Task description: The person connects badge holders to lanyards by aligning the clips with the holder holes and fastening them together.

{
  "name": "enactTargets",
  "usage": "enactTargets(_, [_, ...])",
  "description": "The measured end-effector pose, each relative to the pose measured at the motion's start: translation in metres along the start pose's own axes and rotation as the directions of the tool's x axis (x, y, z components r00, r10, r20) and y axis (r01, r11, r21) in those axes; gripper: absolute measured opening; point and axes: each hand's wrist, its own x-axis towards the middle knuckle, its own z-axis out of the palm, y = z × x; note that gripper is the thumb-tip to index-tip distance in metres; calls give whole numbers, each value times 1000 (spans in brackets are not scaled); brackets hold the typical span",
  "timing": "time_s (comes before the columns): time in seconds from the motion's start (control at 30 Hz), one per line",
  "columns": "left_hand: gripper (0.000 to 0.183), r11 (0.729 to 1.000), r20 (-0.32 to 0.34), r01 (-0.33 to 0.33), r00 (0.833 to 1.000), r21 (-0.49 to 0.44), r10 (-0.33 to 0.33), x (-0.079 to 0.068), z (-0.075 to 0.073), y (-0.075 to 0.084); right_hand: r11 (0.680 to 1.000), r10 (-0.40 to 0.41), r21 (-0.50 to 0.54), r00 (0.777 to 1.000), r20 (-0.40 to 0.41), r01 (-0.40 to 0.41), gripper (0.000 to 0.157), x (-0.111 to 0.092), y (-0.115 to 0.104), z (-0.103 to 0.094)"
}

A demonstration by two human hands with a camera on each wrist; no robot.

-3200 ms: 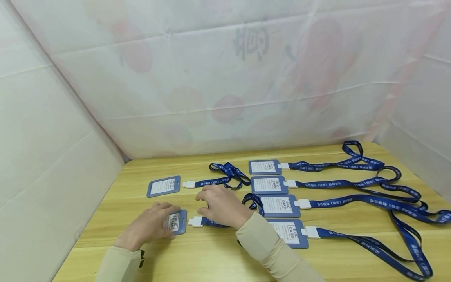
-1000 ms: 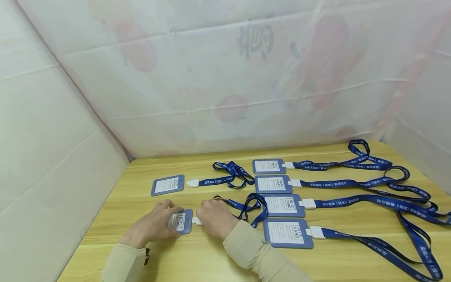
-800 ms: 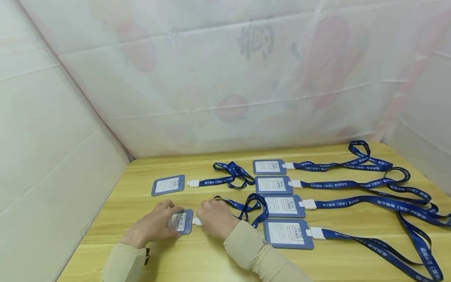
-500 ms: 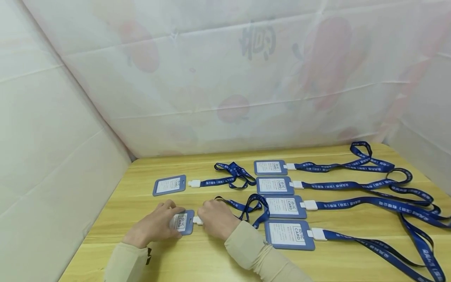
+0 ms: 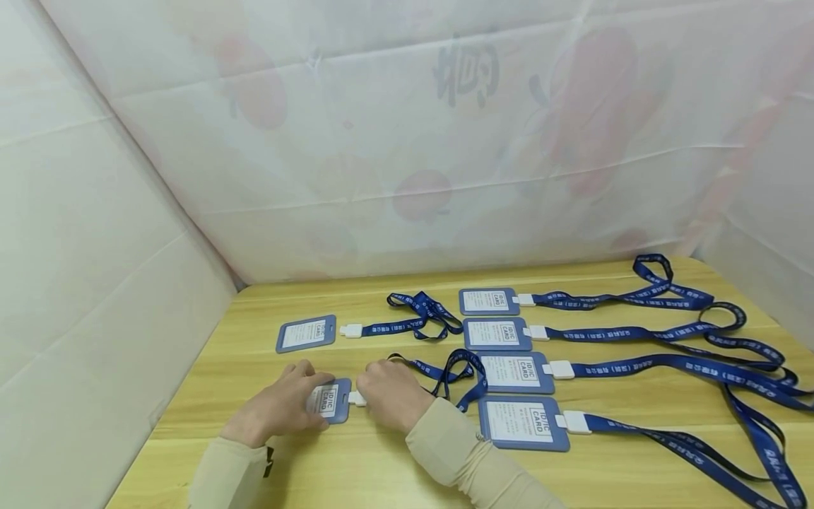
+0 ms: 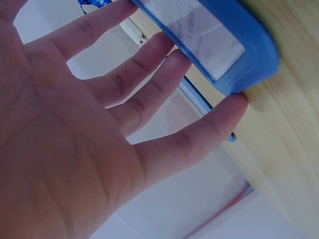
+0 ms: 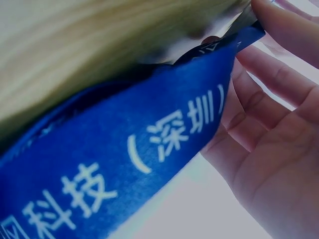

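Note:
My left hand [image 5: 276, 403] holds a blue ID card holder [image 5: 341, 401] on the table, thumb along its near edge and fingers across its far side. The left wrist view shows fingertips at the edge of the holder's blue frame [image 6: 259, 52]. My right hand [image 5: 391, 396] pinches the white clip [image 5: 357, 399] of a dark blue lanyard [image 5: 480, 380], and the clip's tip sits right at the holder's slotted end. The right fingers cover most of the clip. In the right wrist view the printed strap [image 7: 164, 134] runs out from between the fingers.
Behind the hands lies another card holder [image 5: 307, 334], with a separate lanyard clip [image 5: 351, 330] just right of it. Several card holders with lanyards attached, such as the nearest holder [image 5: 524, 423], form a column at right. White cloth walls [image 5: 381, 233] surround the wooden table [image 5: 356, 474].
Since the earliest frame my right hand has come down and left onto the clip, bringing it against the holder's end; its strap loop now shows. Over the last second both hands stay almost still.

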Motion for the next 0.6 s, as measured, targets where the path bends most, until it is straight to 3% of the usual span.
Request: enactTargets(0.6, [65, 1000, 2, -9, 1000, 19, 8, -1, 0, 1, 999, -9, -47, 1000, 18, 10, 9, 1, -2, 2])
